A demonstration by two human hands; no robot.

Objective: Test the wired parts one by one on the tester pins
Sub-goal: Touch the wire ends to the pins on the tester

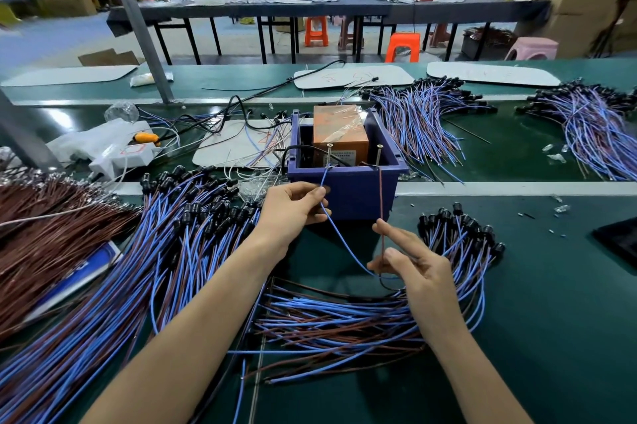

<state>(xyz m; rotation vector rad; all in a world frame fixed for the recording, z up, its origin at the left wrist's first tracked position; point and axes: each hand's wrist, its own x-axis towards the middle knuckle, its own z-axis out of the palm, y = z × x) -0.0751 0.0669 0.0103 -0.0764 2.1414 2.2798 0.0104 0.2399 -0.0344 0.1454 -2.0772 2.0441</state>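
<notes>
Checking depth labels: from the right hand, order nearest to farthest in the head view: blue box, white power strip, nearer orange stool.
1. Blue box, just ahead of the right hand.
2. White power strip, far left.
3. Orange stool, floor beyond.

A single wide-angle camera is riding on the person's head, facing forward and down — sitting close over the green bench (537, 320), framing left hand (293, 208) and right hand (418, 268) near centre, far tables (344, 9) along the top.
</notes>
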